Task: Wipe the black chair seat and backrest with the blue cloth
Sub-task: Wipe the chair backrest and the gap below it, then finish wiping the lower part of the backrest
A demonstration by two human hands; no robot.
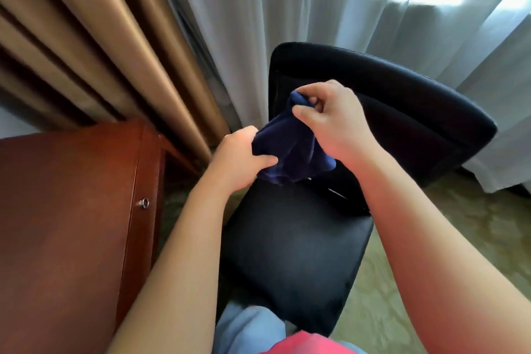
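A black chair stands in front of me, its flat seat [296, 250] near my legs and its curved backrest [402, 112] beyond. Above the back of the seat I hold a dark blue cloth [290, 149] bunched between both hands. My left hand [238, 158] grips the cloth's lower left side. My right hand [333, 118] pinches its upper end between thumb and fingers. The cloth hangs in the air and does not touch the seat.
A reddish wooden desk [66, 210] with a small metal lock stands close on the left. Brown drapes [100, 46] and white sheer curtains [330, 0] hang behind the chair. Patterned green carpet [465, 238] lies to the right.
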